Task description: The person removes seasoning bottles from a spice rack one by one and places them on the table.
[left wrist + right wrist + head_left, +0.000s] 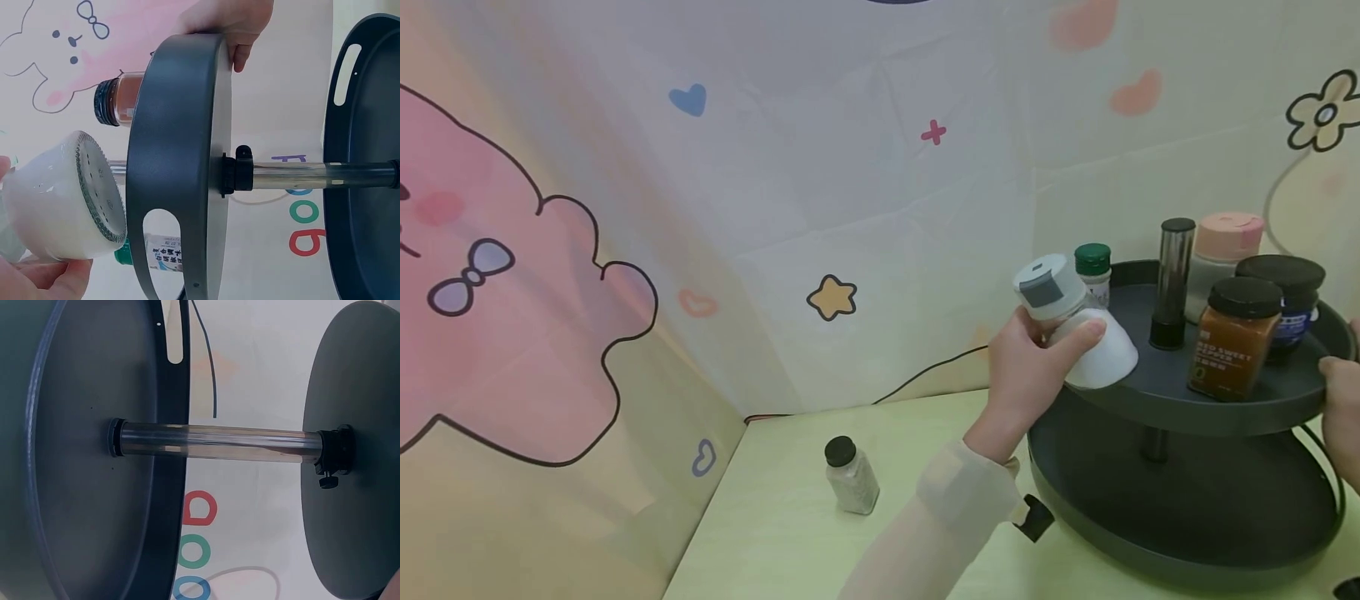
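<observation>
My left hand [1026, 358] grips a clear jar of white contents [1099, 354], tilted, its white lid [1048, 283] pointing up and left. The jar is at the left rim of the upper tray [1150, 404] of a dark two-tier rack. In the left wrist view, the ribbed base of the jar [100, 187] faces that tray's side. At the far right, my right hand [1341, 417] holds the rim of the upper tray; the left wrist view shows its fingers [240, 56] bent over the edge. Only a sliver of this hand appears in the right wrist view.
On the upper tray stand a red sweet pepper jar [1232, 342], a dark-lidded jar [1292, 312], a black-and-clear cylinder [1172, 283], a pink-lidded jar [1225, 242] and a green-capped bottle [1092, 262]. Below is the lower tray [1187, 517]. A black-capped shaker [852, 479] stands on the table.
</observation>
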`<control>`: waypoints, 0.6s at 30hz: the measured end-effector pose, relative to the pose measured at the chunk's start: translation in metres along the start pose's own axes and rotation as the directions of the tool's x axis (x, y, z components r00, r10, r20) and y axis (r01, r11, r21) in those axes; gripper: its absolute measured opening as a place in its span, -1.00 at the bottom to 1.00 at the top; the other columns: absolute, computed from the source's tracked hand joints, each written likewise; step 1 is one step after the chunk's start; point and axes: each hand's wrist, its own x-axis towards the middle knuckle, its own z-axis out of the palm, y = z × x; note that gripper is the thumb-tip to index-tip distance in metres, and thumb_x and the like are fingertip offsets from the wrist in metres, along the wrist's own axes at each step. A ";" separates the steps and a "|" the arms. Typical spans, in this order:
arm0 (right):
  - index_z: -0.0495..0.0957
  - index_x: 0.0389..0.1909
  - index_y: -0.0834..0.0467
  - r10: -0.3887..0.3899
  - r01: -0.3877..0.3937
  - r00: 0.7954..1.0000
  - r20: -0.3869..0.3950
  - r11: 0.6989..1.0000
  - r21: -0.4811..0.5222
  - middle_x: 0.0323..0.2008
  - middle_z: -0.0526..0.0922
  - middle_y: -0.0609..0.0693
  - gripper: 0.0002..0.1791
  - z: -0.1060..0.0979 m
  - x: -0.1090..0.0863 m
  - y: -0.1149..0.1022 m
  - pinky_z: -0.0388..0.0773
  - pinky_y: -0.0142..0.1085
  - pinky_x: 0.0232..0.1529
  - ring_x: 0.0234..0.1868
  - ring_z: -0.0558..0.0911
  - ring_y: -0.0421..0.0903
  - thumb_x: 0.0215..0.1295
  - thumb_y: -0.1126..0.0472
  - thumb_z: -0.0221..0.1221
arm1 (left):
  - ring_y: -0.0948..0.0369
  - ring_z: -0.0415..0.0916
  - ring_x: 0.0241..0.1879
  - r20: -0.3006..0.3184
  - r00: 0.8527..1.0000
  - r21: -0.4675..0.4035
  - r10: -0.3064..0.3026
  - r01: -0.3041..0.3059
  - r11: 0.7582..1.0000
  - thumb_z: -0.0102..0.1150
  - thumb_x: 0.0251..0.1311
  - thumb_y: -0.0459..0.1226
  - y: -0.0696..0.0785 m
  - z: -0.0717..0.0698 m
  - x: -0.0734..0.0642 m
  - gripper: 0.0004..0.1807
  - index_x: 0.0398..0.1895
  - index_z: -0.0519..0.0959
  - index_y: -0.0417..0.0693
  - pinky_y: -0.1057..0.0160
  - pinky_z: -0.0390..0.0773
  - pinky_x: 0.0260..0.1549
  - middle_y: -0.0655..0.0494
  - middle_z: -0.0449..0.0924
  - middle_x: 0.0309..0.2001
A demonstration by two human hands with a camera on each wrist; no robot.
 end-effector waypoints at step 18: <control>0.11 0.24 -0.18 0.016 -0.016 1.000 -0.021 1.000 0.002 0.08 0.35 -0.23 -0.50 -0.010 -0.031 -0.071 0.24 -0.72 -0.14 -0.18 0.35 -0.58 0.30 0.26 -0.22 | 0.38 0.45 -0.38 -0.026 1.000 -0.006 0.016 -0.016 1.000 0.24 -0.07 -0.04 -0.013 -0.020 -0.006 -0.61 -0.14 0.45 0.11 0.40 0.49 -0.35 0.26 0.55 -0.24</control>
